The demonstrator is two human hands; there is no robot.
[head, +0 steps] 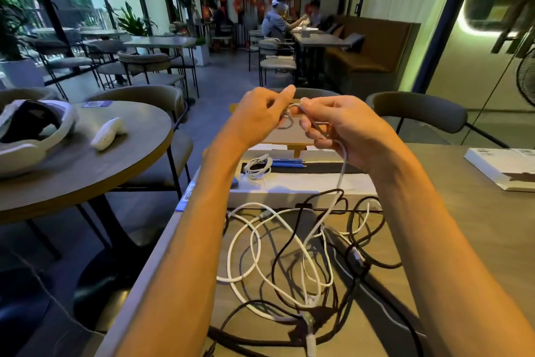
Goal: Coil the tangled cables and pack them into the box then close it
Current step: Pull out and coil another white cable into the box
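A tangle of white and black cables (292, 255) lies on the table in front of me. One white cable (341, 174) rises from the tangle to my hands, raised above the open box (289, 191). My right hand (344, 130) grips that cable near its end, and my left hand (260, 119) pinches a small loop of it. The box lid (292, 133) stands up behind my hands. A coiled white cable (258, 167) rests inside the box at the left.
A white booklet box (503, 167) lies at the table's right. A round table (86, 154) on the left carries a headset (31, 130) and a white controller (108, 133). Chairs stand behind the box; people sit far back.
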